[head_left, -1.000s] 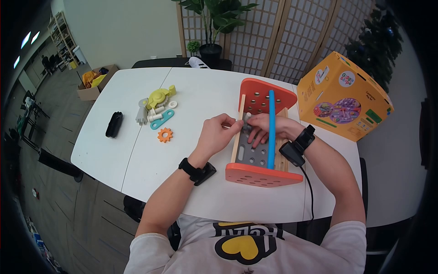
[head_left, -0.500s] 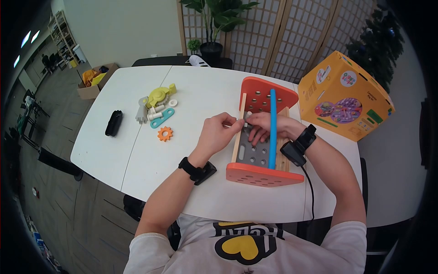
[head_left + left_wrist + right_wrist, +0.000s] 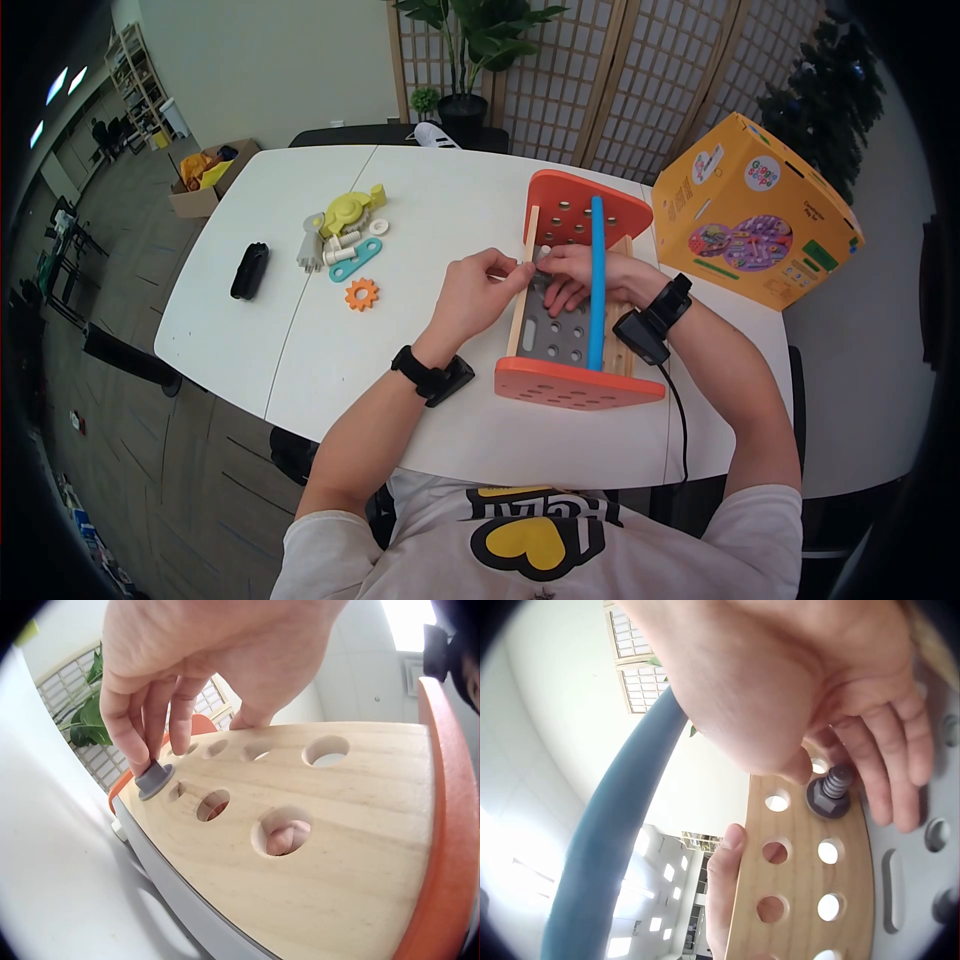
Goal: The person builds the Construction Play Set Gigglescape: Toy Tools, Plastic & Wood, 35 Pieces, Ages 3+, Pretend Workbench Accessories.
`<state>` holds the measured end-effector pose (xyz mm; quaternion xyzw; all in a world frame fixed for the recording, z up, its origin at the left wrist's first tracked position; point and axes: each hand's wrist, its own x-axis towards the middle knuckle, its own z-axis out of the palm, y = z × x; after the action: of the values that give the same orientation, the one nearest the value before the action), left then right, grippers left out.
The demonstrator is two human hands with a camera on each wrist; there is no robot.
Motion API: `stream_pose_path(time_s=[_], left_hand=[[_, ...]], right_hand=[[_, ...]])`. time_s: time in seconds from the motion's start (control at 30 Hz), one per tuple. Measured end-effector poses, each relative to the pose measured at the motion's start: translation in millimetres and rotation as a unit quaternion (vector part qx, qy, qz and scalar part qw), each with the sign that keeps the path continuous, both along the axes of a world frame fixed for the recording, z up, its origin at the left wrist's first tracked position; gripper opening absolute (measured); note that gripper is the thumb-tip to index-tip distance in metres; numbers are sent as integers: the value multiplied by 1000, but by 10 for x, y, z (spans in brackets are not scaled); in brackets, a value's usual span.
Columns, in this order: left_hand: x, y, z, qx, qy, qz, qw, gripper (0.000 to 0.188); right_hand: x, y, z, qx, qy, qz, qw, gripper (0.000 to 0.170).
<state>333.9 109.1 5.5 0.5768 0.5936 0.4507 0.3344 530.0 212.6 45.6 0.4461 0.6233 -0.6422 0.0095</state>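
A toy toolbox with orange ends point(image 3: 580, 388), a blue bar point(image 3: 597, 300) and pale wooden side panels stands before me. My left hand point(image 3: 480, 295) reaches over the left wooden panel point(image 3: 352, 855), thumb along its top edge, fingertips holding a grey bolt head point(image 3: 155, 780) on the outer face. Inside the box, under the blue bar, is my right hand point(image 3: 580, 272). Its thumb and index finger are at a grey nut point(image 3: 828, 799) on the bolt's threaded end point(image 3: 838, 780); the other fingers extend over the grey perforated base point(image 3: 545, 340). The index fingertip is partly hidden.
Left on the white table point(image 3: 230, 340) lie an orange gear point(image 3: 362, 294), a teal link point(image 3: 356, 260), a yellow-green toy tool point(image 3: 347, 213), several pale pieces and a black case point(image 3: 250, 271). An orange-yellow carton point(image 3: 755, 215) stands behind right. A cable point(image 3: 683, 430) trails from my right wrist.
The right hand's fingers shift slightly around the nut inside the box. The left hand stays nearly still at the panel.
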Motion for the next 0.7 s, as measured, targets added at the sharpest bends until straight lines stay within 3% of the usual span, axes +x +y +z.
stream_pose_path(time_s=[0.17, 0.27, 0.47, 0.57, 0.7], left_hand=[[2, -5, 11, 3, 5, 1, 1000, 40], [2, -5, 3, 4, 4, 0, 1000, 40], [3, -12, 24, 1, 7, -1, 1000, 40], [-1, -6, 3, 6, 0, -3, 1000, 40], [-2, -13, 2, 12, 4, -3, 1000, 40]], right_hand=[[50, 45, -134, 27, 20, 39, 999, 35], [31, 56, -93, 9, 1, 44, 999, 29], [-15, 1, 14, -6, -25, -2, 1000, 29], [13, -15, -33, 39, 2, 23, 999, 37], [39, 49, -136, 19, 24, 32, 999, 34]])
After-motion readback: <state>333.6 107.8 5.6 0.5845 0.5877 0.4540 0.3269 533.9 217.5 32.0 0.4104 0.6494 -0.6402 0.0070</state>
